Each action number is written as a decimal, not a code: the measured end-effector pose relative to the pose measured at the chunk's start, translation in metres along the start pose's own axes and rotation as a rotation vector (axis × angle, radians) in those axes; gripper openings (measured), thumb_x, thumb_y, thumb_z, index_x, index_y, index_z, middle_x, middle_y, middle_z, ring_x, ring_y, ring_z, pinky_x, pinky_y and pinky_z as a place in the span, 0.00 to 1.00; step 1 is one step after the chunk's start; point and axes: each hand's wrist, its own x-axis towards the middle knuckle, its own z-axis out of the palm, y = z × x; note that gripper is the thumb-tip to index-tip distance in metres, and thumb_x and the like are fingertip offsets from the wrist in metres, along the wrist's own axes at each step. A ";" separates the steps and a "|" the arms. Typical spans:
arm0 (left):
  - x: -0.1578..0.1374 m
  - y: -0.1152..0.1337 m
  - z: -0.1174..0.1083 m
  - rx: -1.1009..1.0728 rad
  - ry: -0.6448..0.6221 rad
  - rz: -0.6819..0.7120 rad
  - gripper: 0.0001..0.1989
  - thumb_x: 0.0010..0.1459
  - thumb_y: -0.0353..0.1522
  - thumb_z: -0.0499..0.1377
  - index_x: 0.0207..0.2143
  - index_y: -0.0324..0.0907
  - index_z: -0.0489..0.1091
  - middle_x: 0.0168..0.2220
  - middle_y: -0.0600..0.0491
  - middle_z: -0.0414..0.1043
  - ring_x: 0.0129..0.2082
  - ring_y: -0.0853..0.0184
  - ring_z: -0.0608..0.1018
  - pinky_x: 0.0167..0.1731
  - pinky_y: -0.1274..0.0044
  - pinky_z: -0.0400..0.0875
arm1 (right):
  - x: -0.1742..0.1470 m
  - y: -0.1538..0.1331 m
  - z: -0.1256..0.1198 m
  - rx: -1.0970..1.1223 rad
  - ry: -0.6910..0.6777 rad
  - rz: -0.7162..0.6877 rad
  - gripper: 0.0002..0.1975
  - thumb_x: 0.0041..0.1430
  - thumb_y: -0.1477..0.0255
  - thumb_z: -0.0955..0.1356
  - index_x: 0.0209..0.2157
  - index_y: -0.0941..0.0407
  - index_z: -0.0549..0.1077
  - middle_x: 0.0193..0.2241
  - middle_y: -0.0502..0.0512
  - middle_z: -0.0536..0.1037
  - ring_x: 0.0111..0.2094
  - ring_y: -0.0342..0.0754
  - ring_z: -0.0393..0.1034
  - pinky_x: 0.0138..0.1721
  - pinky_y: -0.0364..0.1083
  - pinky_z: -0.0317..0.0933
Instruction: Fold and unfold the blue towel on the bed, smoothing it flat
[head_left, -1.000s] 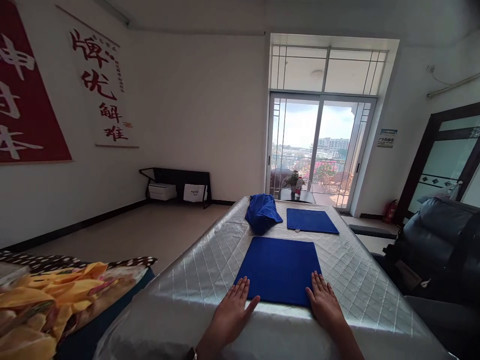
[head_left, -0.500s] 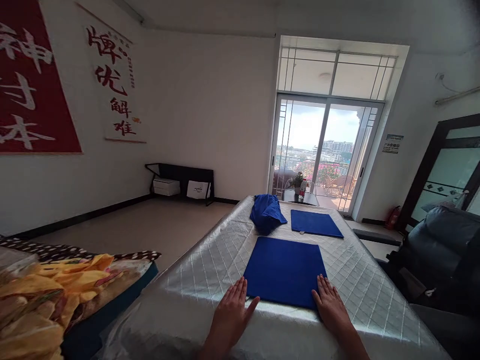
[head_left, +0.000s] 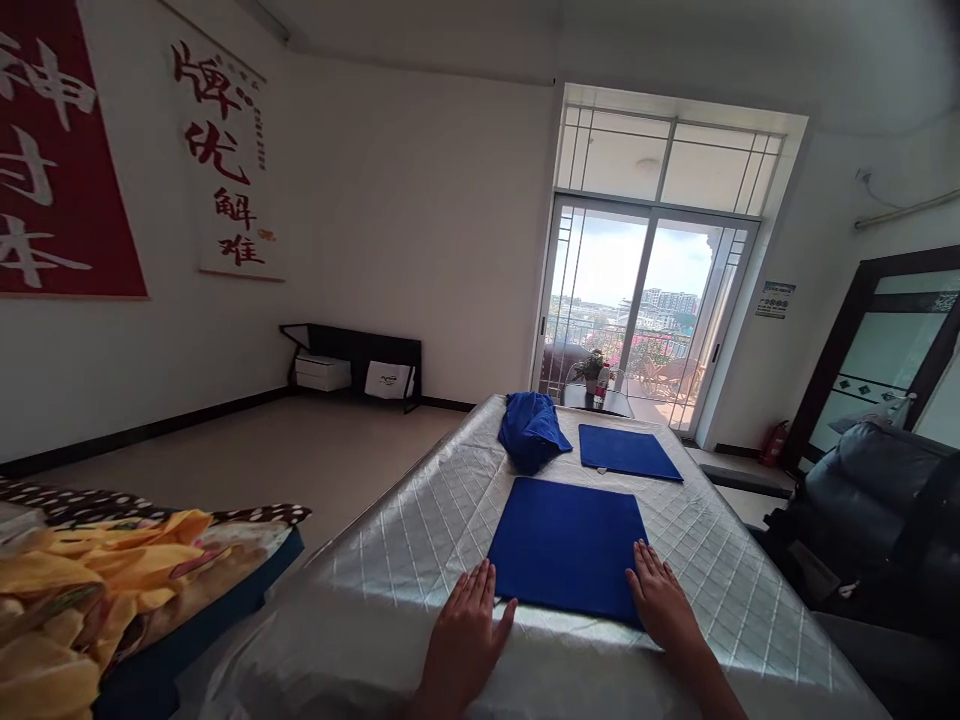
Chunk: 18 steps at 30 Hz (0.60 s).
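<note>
A flat blue square [head_left: 566, 545] lies on the near part of a silver quilted cover [head_left: 405, 560], its closest edge facing the person. The left hand [head_left: 466, 635] rests palm down at its near left corner, fingers straight, thumb and fingers apart; whether the fingertips touch the fabric is hard to tell. The right hand [head_left: 665, 605] lies along the near right edge, also flat and ungripping, thumb apart from the fingers, its thumb side against the square. Beyond, a crumpled blue cloth [head_left: 531, 430] sits left of a second blue panel [head_left: 630, 452], well apart from both hands. Yellow fabric [head_left: 127, 580] lies far left, a black armchair [head_left: 885, 500] stands right, and sliding glass doors [head_left: 645, 310] stand behind.
</note>
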 end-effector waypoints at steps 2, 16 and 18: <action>0.001 0.002 -0.004 -0.011 -0.039 -0.020 0.34 0.67 0.51 0.46 0.61 0.35 0.69 0.62 0.41 0.68 0.62 0.51 0.71 0.63 0.59 0.65 | 0.011 -0.002 -0.003 0.001 -0.018 0.006 0.33 0.70 0.61 0.48 0.71 0.62 0.48 0.72 0.56 0.47 0.73 0.48 0.38 0.71 0.53 0.38; 0.011 0.009 -0.006 -0.016 -0.144 -0.048 0.35 0.69 0.52 0.44 0.66 0.38 0.63 0.67 0.44 0.62 0.66 0.52 0.66 0.66 0.59 0.61 | 0.033 0.004 0.016 -0.017 -0.058 0.050 0.33 0.71 0.63 0.49 0.71 0.63 0.47 0.72 0.59 0.46 0.73 0.49 0.35 0.71 0.54 0.37; 0.021 0.026 -0.007 -0.048 -0.166 0.009 0.35 0.70 0.51 0.42 0.68 0.38 0.60 0.68 0.44 0.59 0.67 0.53 0.65 0.66 0.59 0.61 | 0.033 0.003 0.015 -0.017 -0.062 0.051 0.33 0.71 0.62 0.49 0.71 0.62 0.46 0.72 0.59 0.46 0.73 0.49 0.35 0.71 0.53 0.36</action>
